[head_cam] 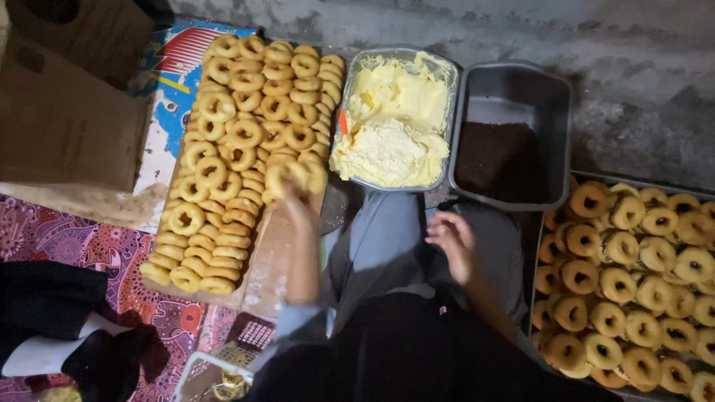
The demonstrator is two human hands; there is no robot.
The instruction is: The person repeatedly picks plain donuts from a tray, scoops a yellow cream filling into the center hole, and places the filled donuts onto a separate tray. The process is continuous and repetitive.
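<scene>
A person's left hand (296, 202) closes its fingers on a plain golden ring doughnut (285, 176) at the near edge of the heap of pale, unglazed doughnuts (238, 141) stacked on a wooden board (277, 257), just left of the metal pan of yellow cream (393, 119). The right hand (453, 242) hangs empty below that pan, fingers loosely apart. Right of the pan sit a grey tub of dark crumbs (514, 138) and a tray of dark-centred doughnuts (633, 275) (cut off by the frame). Blur hides the fingertips.
</scene>
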